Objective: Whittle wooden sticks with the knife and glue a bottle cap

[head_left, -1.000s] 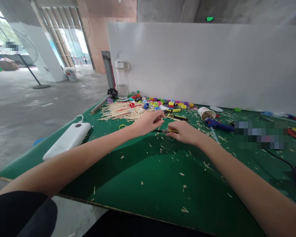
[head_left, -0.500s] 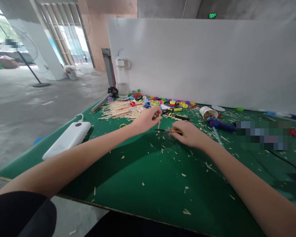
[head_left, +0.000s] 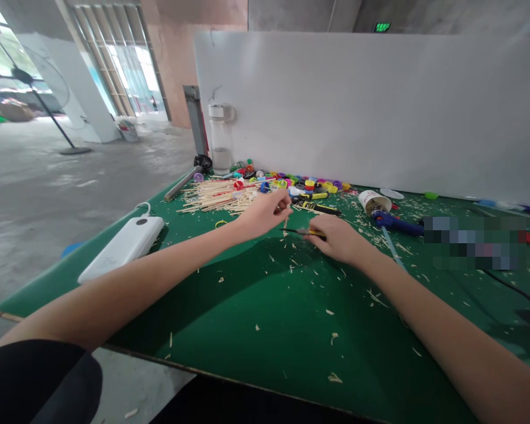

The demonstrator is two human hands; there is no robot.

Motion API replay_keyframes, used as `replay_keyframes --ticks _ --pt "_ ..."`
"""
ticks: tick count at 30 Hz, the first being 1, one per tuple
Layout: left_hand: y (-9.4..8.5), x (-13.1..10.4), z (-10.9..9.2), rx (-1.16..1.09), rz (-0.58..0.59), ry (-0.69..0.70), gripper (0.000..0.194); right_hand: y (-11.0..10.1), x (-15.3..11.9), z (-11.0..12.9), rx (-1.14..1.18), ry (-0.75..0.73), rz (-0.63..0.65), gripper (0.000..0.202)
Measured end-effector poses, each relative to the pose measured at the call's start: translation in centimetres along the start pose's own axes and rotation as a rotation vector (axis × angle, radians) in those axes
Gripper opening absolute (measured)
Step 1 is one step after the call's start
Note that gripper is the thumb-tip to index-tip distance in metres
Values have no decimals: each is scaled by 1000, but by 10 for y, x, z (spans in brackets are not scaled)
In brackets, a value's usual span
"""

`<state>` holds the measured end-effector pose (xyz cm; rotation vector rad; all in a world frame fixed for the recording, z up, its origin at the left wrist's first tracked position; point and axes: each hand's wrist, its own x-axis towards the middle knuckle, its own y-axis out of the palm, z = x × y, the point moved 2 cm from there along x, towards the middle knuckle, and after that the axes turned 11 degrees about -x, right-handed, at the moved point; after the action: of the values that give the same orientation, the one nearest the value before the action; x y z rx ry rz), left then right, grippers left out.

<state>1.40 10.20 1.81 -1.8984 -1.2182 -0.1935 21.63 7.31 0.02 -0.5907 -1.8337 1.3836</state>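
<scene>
A short stick (head_left: 286, 222) is standing almost upright above the table (head_left: 247, 365), with the left hand (head_left: 267, 212) pinching its upper part between thumb and fingers. The knife (head_left: 312, 233) is lying level in the right hand (head_left: 338, 237), whose fingers are closing around the yellow and black handle. Its dark blade is pointing left, reaching the stick's lower part; whether the two are touching, I cannot tell. Pale shavings (head_left: 334, 378) are dotting the green top below and around both hands. Just behind the left hand, a pile of sticks (head_left: 212, 197) is spreading out, and coloured caps (head_left: 331, 188) are lying beyond it. A black and yellow tool (head_left: 321, 208) is resting behind the right hand. Farther right, a cup (head_left: 374, 204) is lying tipped on its side, with a blue tool (head_left: 397, 224) resting near its mouth. A white power bank (head_left: 121, 250) is lying beyond the left forearm, and a clear bottle (head_left: 221, 144) is standing by the white board (head_left: 357, 106)
</scene>
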Motion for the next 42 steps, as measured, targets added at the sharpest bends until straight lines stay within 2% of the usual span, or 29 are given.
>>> replay_keyframes --ticks 7,14,20,23,28,31,34,42 --pt "2 0 -7 34 71 34 6 -1 7 0 16 -21 72 26" --pt "2 -1 -3 -3 51 13 4 -3 14 0 51 -14 130 28" --pt "12 -1 -17 82 106 106 3 4 16 -1 61 2 201 27" --pt "12 0 -15 73 98 83 3 6 14 -1 75 -22 168 24" --pt "1 2 7 -69 -6 -47 6 4 8 0 80 -60 134 23" --pt "0 3 16 -86 -31 -62 7 0 4 -2 85 -29 83 23" --pt "1 3 18 -72 -35 -56 7 -2 2 -5 68 9 40 23" --pt "0 3 12 -47 -32 -38 6 5 3 -6 39 -9 38 24"
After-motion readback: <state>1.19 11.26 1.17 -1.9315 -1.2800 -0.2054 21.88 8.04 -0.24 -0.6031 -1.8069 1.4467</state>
